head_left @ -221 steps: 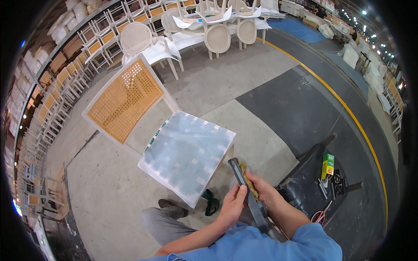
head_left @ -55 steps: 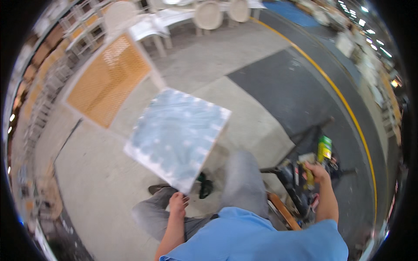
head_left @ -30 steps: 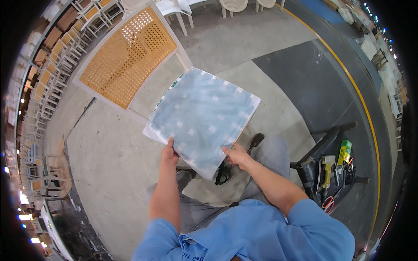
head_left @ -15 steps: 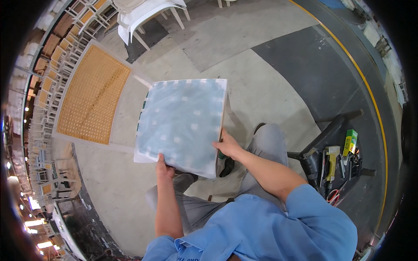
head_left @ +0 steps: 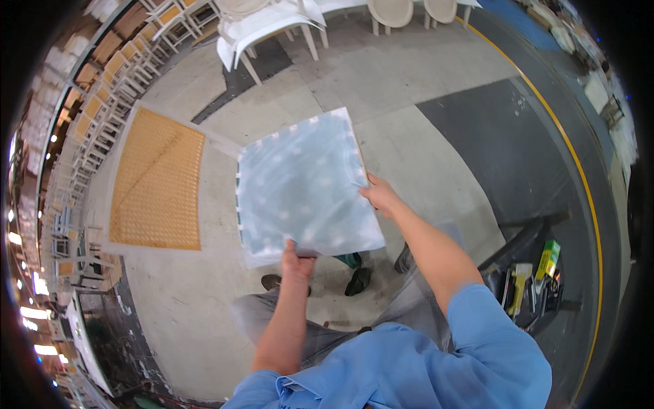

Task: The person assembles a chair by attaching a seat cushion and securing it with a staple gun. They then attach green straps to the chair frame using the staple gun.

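Between my hands is a square, flat panel [head_left: 303, 194] like a chair seat, pale blue with white patches under a cloudy translucent film. My left hand [head_left: 297, 264] grips its near edge, thumb on top and fingers hidden beneath. My right hand [head_left: 381, 195] holds the right edge, its fingers partly out of sight below. The panel hangs above the floor in front of my knees. To its left stands a woven cane panel [head_left: 160, 184] in a pale frame, with a pale bar running toward the square panel. Whether the two are joined, I cannot tell.
On my right, a black stool [head_left: 490, 300] carries a yellow-green tool [head_left: 520, 283], a green box [head_left: 548, 259] and small dark tools. Rows of pale chairs [head_left: 112, 88] line the far left. A white-topped table [head_left: 272, 34] stands ahead. A yellow line [head_left: 572, 146] curves along the right-hand floor.
The square panel has turned and tilted, and its near edge has lifted from my legs, showing more of my shoes. Both hands keep their grip. The whole view has shifted slightly.
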Tool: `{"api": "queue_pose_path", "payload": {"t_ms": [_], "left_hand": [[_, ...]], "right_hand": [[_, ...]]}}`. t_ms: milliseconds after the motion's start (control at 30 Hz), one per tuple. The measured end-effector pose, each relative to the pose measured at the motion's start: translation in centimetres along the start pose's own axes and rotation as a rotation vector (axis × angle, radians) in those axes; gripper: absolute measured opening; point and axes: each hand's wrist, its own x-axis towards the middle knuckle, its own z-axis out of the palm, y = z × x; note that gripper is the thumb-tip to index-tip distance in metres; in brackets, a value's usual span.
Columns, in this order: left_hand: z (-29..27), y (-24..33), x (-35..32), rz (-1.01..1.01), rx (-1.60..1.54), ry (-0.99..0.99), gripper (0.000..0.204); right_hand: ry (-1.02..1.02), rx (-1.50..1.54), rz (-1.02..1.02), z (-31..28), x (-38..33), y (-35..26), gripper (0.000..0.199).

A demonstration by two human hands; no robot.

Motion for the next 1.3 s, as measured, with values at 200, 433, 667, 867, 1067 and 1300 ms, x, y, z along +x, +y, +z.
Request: {"api": "queue_pose_path", "payload": {"t_ms": [200,433,667,867,1067,1300], "left_hand": [[-3.3,-5.6,-2.8,0.003,-0.1,0.003,0.052],[-7.2,-5.2,-8.2,-0.227,0.645,0.111,0.059],[-5.0,0.4,-11.4,0.431,1.248,0.047,0.023],[-1.0,5.0,-5.8,0.795,1.747,0.551,0.074],[-0.3,5.1,-5.1,0.519,1.9,0.564,0.079],[-0.2,6.9,-4.1,0.156,1.722,0.395,0.021]], "right_hand": [[-0.036,0.095,0.092,-1.4,-0.4,2.5,0.061],[0.128,0.002,0.119,-3.5,-4.2,6.0,0.041],[0.232,-0.175,0.026,-6.4,-7.9,9.2,0.041],[0.409,-0.652,-0.082,-4.3,-8.2,7.8,0.036],[0.426,-0.671,-0.095,-4.8,-8.8,7.8,0.027],[0.378,-0.368,-0.126,-6.5,-8.0,8.8,0.025]]}}
